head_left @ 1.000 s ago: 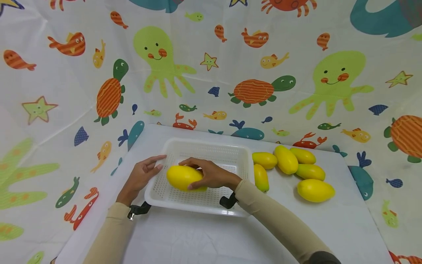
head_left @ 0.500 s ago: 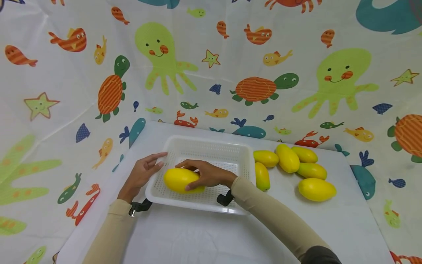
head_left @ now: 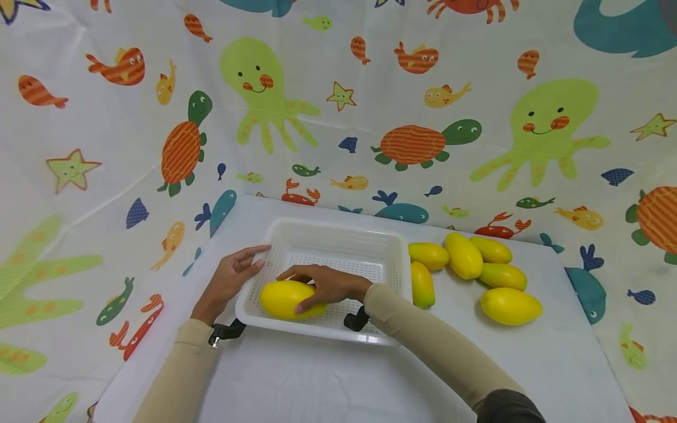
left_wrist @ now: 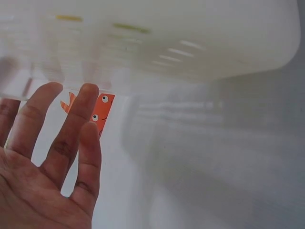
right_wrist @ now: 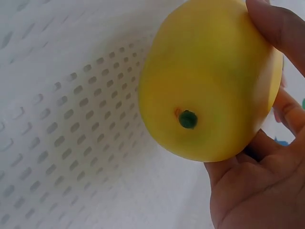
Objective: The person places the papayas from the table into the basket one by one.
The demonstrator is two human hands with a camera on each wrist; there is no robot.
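Note:
A white perforated plastic basket (head_left: 338, 336) stands on the table. Inside its near left part, my right hand (head_left: 329, 285) grips a yellow mango (head_left: 285, 299), thumb on the near side and fingers over the far side. The right wrist view shows that mango's (right_wrist: 200, 86) green stem end close over the basket's slotted floor (right_wrist: 86, 114). At the basket's left side is my left hand (head_left: 228, 282), its thumb and forefinger right at the rim. In the left wrist view the left hand's fingers (left_wrist: 62, 143) are spread and only slightly bent beside the basket wall (left_wrist: 200, 43).
Several more yellow mangoes (head_left: 463, 256) lie on the white table right of the basket, two of them close against its right side. One mango (head_left: 510, 306) lies nearest the front. A curtain (head_left: 296, 117) printed with sea animals rises behind and left of the table.
My right hand has moved the mango slightly left and toward the basket's near left corner. The left hand keeps its place at the rim. The head view has shifted a little.

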